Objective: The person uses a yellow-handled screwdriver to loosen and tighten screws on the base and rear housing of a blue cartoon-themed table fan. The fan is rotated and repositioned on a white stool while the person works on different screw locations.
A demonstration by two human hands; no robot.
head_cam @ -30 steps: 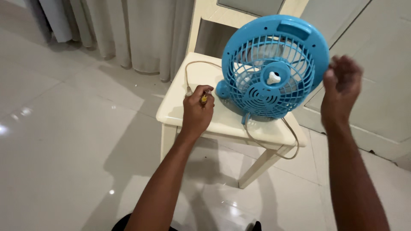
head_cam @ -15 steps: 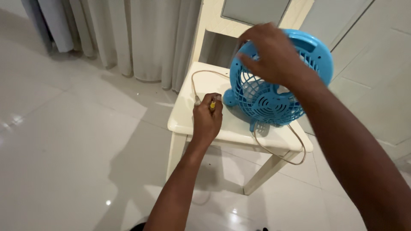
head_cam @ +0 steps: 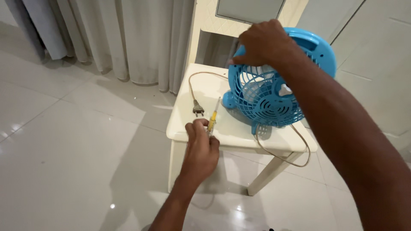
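Note:
A small blue table fan [head_cam: 274, 92] stands on a cream chair seat [head_cam: 231, 132]. My right hand [head_cam: 263, 42] grips the top left rim of the fan's grille. Near the seat's front edge, my left hand [head_cam: 201, 147] holds a yellow-handled screwdriver [head_cam: 212, 119], its tip pointing away from me. The fan's beige cord [head_cam: 278, 154] loops off the seat's front right. Its plug [head_cam: 198, 109] lies on the seat just left of the screwdriver.
The chair's backrest [head_cam: 214, 17] rises behind the fan. Pale curtains [head_cam: 128, 38] hang at the back left. Glossy white floor tiles [head_cam: 64, 149] surround the chair, and a white wall panel [head_cam: 376, 51] stands at the right.
My right hand swung from the fan's right side across to its top left rim. The left hand with the screwdriver slid toward the seat's front edge. The view shifted closer.

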